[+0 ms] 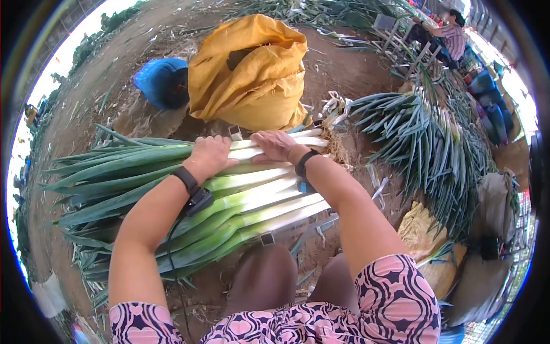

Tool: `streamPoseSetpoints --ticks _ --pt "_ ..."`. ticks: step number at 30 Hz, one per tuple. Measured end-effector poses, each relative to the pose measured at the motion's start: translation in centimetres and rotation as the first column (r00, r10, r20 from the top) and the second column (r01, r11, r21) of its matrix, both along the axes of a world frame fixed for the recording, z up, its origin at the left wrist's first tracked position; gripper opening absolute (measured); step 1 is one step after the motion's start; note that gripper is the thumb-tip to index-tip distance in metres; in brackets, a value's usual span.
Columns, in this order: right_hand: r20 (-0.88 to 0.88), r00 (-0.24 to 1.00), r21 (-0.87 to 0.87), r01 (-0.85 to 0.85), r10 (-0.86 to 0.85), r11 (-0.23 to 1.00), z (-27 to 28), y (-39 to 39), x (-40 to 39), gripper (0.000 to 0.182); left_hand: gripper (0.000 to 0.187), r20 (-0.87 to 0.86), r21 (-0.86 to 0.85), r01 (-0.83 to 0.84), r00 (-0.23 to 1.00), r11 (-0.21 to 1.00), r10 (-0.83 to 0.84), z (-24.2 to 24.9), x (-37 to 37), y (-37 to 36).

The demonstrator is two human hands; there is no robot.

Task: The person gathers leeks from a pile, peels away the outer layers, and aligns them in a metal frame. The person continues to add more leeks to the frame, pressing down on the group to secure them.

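Observation:
A thick pile of large green onions [258,198] lies across in front of my knees, leaves to the left and white stalks with roots to the right. My left hand [211,153] curls its fingers over the far stalks, where green turns to white. Closer to the roots, my right hand [275,145] is wrapped over the same far stalks. Under the pile, square metal tube ends [267,238] of a frame show. A strap with a small black device [199,200] sits on my left wrist, and a dark band [305,161] circles my right one.
Just beyond the pile stands a bulging orange woven sack [252,74], with a blue bag [160,83] beside it. More green onions [424,143] are heaped at the right, near a flattened tan sack [421,235]. Another person [450,37] sits at the upper right. Leaf scraps litter the soil.

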State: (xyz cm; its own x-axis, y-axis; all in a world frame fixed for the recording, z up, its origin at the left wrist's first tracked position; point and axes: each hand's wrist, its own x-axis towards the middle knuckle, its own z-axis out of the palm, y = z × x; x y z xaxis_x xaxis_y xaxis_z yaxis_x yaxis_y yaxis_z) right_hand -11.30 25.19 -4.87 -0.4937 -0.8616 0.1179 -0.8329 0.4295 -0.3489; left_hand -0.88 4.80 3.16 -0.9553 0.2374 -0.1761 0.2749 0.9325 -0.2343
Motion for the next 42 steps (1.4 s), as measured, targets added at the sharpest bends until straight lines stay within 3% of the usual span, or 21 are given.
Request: streamPoseSetpoints --ticks 5,8,10,11,12,14,15,16,17,19,20,22,24,26,28,29,30,31,37,40,42 --pt "-0.212 0.975 -0.085 0.052 -0.069 0.995 1.4 2.1 2.2 0.056 0.057 0.005 -0.017 -0.049 0.999 0.999 0.049 0.2 0.0 0.2" --pt "0.026 0.982 -0.174 0.189 -0.188 0.966 3.2 7.2 4.3 0.049 0.05 0.02 -0.011 -0.099 0.995 0.995 0.099 0.2 -0.2 0.0" --pt "0.134 0.973 -0.38 0.226 -0.189 0.897 5.3 13.7 8.1 0.038 0.043 -0.03 0.179 -0.009 0.999 0.984 0.015 -0.5 -0.1 -1.2" --pt "0.302 0.912 -0.347 0.375 -0.277 0.859 6.4 18.0 10.7 0.036 0.038 -0.094 0.201 0.055 0.995 0.978 -0.037 -1.4 -0.2 -1.5" --pt "0.459 0.816 -0.306 0.517 -0.353 0.799 6.9 22.3 13.9 0.035 0.034 -0.109 0.186 0.199 0.977 0.962 -0.181 -2.9 -1.0 -2.9" --pt "0.43 0.611 -0.23 0.786 -0.665 0.573 1.9 31.9 20.6 0.033 0.036 -0.091 0.171 0.337 0.941 0.926 -0.326 -4.1 -2.4 -4.3" --pt "0.393 0.495 -0.23 0.869 -0.775 0.438 -2.0 36.8 24.8 0.033 0.039 -0.048 0.254 0.208 0.978 0.945 -0.202 -5.8 -3.6 -5.8" --pt "0.469 0.205 -0.002 0.973 -0.859 0.231 -4.4 41.0 29.9 0.041 0.044 0.023 0.204 0.107 0.993 0.973 -0.114 -5.2 -3.9 -5.5" --pt "0.477 -0.138 0.269 0.963 -0.868 -0.006 -4.0 43.2 34.9 0.045 0.046 0.037 0.158 0.087 0.995 0.983 -0.094 -4.9 -3.9 -5.2" --pt "0.224 -0.415 0.368 0.874 -0.882 -0.317 -13.7 49.4 48.4 0.038 0.044 0.042 0.164 0.081 0.995 0.983 -0.089 -3.9 -3.1 -5.2" --pt "0.382 -0.58 0.485 0.788 -0.719 -0.379 -18.3 52.5 55.6 0.03 0.045 0.073 0.166 0.07 0.994 0.984 -0.083 -3.4 -3.1 -4.8" --pt "-0.14 0.015 0.672 0.736 -0.99 -0.084 -24.0 54.5 69.1 0.022 0.046 0.135 0.162 0.039 0.989 0.986 -0.061 -3.3 -3.5 -5.2" --pt "0.087 0.278 0.955 0.25 -0.957 0.16 -21.4 52.4 72.9 0.012 0.049 0.137 0.181 0.067 0.986 0.981 -0.092 -3.8 -4.0 -6.7" --pt "-0.058 -0.097 0.835 0.54 -0.994 -0.101 -22.7 52.2 74.6 0.007 0.05 0.144 0.172 0.103 0.981 0.98 -0.129 -4.1 -4.7 -7.9" --pt "-0.076 -0.443 0.787 0.523 -0.893 -0.326 -25.7 52.7 77.1 0.034 0.052 0.173 0.129 0.161 0.968 0.979 -0.182 -3.9 -5.1 -8.3" --pt "-0.049 -0.68 0.702 0.498 -0.732 -0.51 -27.9 52.8 79.1 0.038 0.052 0.242 0.138 0.073 0.965 0.988 -0.105 -3.0 -5.1 -6.6" --pt "0.147 -0.922 0.582 0.373 -0.358 -0.723 -32.8 53.5 82.0 0.045 0.053 0.309 0.138 -0.019 0.951 0.99 -0.025 -1.5 -4.1 -4.2" --pt "0.37 -0.928 0.395 0.125 0.033 -0.91 -37.4 54.1 84.9 0.051 0.053 0.373 0.129 -0.114 0.926 0.985 0.059 -0.6 -3.5 -2.3" --pt "0.394 -0.91 0.403 0.042 0.132 -0.914 -35.2 53.7 81.6 0.061 0.056 0.321 0.025 -0.046 0.946 0.999 0.035 -0.6 -4.0 -4.1" --pt "0.219 -0.975 0.454 0.078 0.027 -0.888 -27.8 52.8 76.1 0.066 0.059 0.271 -0.051 -0.081 0.958 0.995 0.092 -0.9 -3.9 -4.7" --pt "0.148 -0.972 0.464 -0.093 0.18 -0.881 -28.8 53.5 75.0 0.068 0.061 0.357 -0.053 -0.104 0.927 0.993 0.116 -0.1 -3.5 -2.7"
